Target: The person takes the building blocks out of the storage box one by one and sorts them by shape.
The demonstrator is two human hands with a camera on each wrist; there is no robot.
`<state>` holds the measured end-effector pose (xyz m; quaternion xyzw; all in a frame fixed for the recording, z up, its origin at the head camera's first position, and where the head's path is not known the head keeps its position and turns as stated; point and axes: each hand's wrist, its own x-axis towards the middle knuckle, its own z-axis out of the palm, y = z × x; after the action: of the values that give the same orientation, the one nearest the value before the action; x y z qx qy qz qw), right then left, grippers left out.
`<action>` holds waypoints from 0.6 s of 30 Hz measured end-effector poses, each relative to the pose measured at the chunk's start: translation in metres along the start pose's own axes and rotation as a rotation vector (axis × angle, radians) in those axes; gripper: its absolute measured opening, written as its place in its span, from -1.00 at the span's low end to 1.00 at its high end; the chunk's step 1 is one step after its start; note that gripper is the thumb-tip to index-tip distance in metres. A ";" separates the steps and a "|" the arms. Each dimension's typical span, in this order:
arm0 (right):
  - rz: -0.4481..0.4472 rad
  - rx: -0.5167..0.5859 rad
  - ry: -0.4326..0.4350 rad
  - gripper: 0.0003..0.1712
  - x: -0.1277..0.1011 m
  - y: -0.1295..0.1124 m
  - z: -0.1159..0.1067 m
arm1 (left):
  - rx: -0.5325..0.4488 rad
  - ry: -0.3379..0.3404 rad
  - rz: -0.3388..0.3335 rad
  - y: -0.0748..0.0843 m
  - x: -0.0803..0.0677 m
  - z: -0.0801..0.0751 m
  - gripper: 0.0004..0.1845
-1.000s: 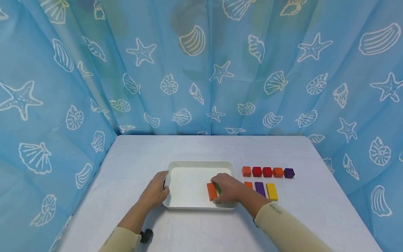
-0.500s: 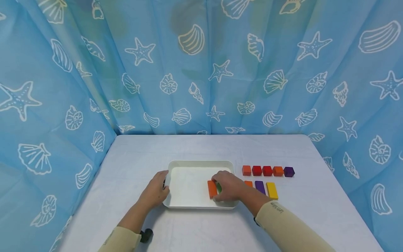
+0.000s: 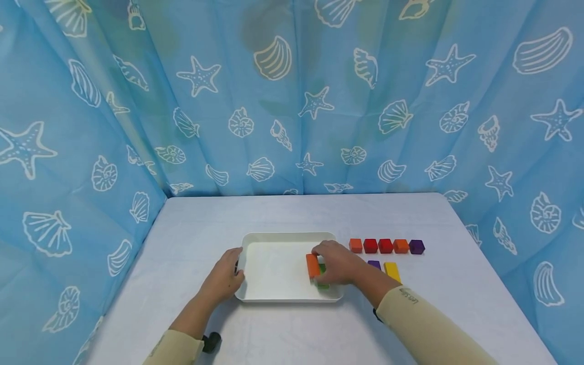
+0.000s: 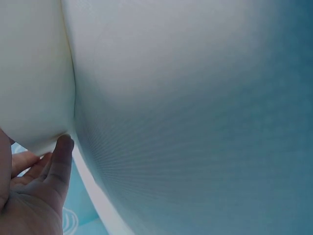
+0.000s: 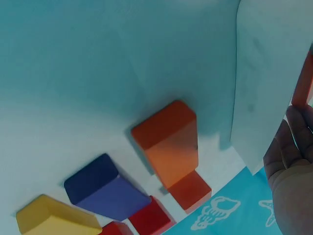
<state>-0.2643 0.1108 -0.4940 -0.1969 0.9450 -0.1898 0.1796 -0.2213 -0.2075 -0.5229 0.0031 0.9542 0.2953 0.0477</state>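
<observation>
My right hand [image 3: 337,262] pinches an orange rectangular block [image 3: 313,266] over the right part of a white tray [image 3: 274,268]. In the right wrist view this block is cut off at the right edge, between the fingers. A green block [image 3: 323,285] lies in the tray beneath my right hand, partly covered by it. My left hand [image 3: 220,278] grips the tray's left end. In the left wrist view, a fingertip [image 4: 64,142] touches the tray's edge, with other fingers bent behind it.
Right of the tray stands a row of several red, orange and purple cubes [image 3: 386,246]. Nearer lie a purple block [image 3: 374,265], a yellow block [image 3: 392,272] and another orange block [image 5: 171,142], which my right arm hides in the head view. A blue shell-patterned curtain [image 3: 292,101] surrounds the white table.
My right hand has shifted away from me and slightly right with the orange block, showing more of the green one. The arm now covers the orange block on the table. My left hand stays put.
</observation>
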 end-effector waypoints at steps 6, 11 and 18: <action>0.048 0.040 0.020 -0.04 -0.003 0.005 -0.005 | -0.002 -0.006 -0.001 0.000 0.000 0.000 -0.31; 0.043 0.038 0.036 -0.02 -0.006 0.008 -0.011 | -0.004 -0.007 -0.005 -0.001 0.001 0.000 -0.31; 0.053 0.017 0.048 0.02 -0.007 0.017 -0.019 | -0.004 -0.003 0.006 -0.002 0.000 0.000 -0.31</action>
<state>-0.2712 0.1340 -0.4832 -0.1655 0.9523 -0.1974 0.1634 -0.2214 -0.2092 -0.5243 0.0063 0.9536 0.2972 0.0481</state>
